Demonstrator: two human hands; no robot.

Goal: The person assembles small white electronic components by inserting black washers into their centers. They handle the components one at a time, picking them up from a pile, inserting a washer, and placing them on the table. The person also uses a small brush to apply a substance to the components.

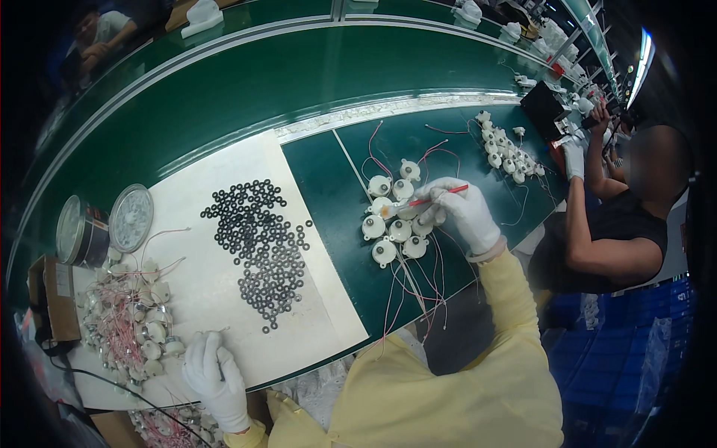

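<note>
In my gloved right hand (pixel 470 214) is a thin brush (pixel 448 190) with a red handle, pinched between the fingers. Its bristle end touches or hovers just over one of several white round motor-like parts (pixel 384 252) grouped on the green table, each with a dark centre and trailing thin wires. My gloved left hand (pixel 213 373) rests near the front edge of the white sheet, fingers loosely bent and slightly apart, with nothing visible in it. Beside it lies a heap of similar white parts (pixel 153 332) with tangled pink wires.
Many small black rings (pixel 254 216) spread over the white sheet (pixel 321 299). At the left stand an open tin (pixel 93 231), its round lid (pixel 131 218) and a cardboard box (pixel 56 299). More white parts (pixel 508 153) lie far right, near a co-worker (pixel 620 216) in black.
</note>
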